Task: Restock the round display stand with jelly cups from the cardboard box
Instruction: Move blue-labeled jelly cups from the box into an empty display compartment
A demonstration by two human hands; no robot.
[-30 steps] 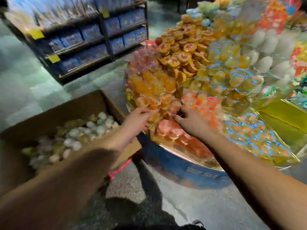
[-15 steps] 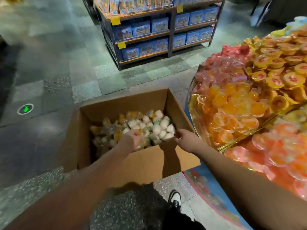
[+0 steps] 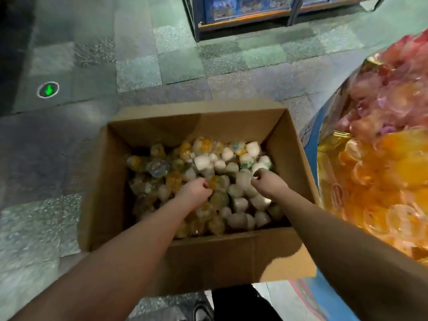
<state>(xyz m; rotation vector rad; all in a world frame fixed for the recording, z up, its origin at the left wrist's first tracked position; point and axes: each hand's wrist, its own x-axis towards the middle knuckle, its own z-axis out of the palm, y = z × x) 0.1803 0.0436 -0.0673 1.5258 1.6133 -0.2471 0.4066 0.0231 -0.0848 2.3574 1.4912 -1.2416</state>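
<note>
An open cardboard box [image 3: 208, 258] stands on the floor below me, holding a pile of white and yellow jelly cups [image 3: 203, 161]. Both my arms reach down into it. My left hand [image 3: 194, 191] sits on the yellow cups in the middle, fingers curled into the pile around some of them. My right hand [image 3: 266, 184] is over the white cups at the right, fingers also curled down around cups. What lies under each palm is hidden. The round display stand [image 3: 324, 147] fills the right edge, its gold-rimmed sections heaped with orange and pink cups [image 3: 393, 172].
A blue shelf unit [image 3: 245, 17] with boxed goods stands across the tiled aisle. A round green arrow marker [image 3: 48, 89] is set in the floor at the left. My dark trouser leg and shoe [image 3: 201, 311] are just in front of the box.
Both hands left the display stand, swung left to the box rim, and now reach deep into the pile of cups. My view has tilted down over the box.
</note>
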